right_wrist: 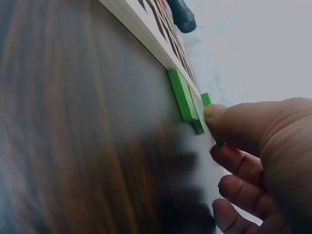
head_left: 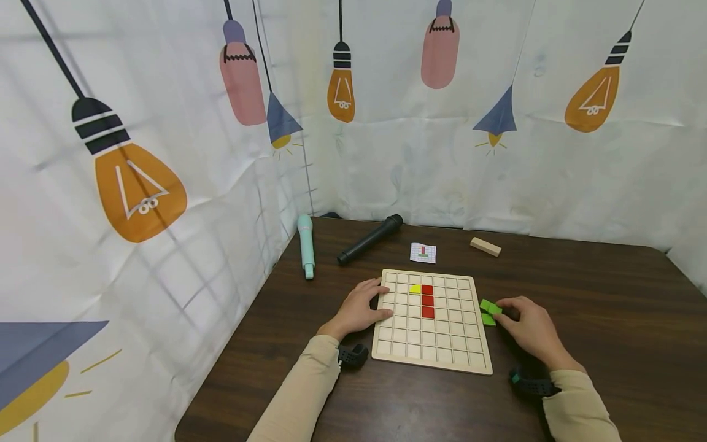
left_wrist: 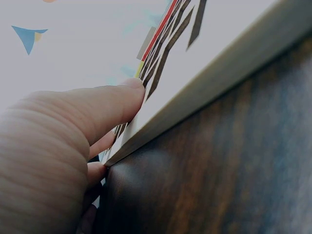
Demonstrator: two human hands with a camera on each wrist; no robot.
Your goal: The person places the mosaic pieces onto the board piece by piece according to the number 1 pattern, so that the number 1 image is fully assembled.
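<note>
The left hand point(head_left: 358, 310) is resting relaxed, spread fingers on a square pale-wood grid board point(head_left: 428, 353), grasping nothing. Right of them, square red tiles point(head_left: 428, 300) are lying on it. The right hand point(head_left: 533, 325) is narrowly pinching a flat green tile point(right_wrist: 206, 99); neighbouring green tiles point(head_left: 488, 320) are lying left of its fingers, so a light, level lift should be leaving those undisturbed.

No lettering or number can be read; the small card point(head_left: 423, 253) (a printed grid) shows a red-and-green figure.
</note>
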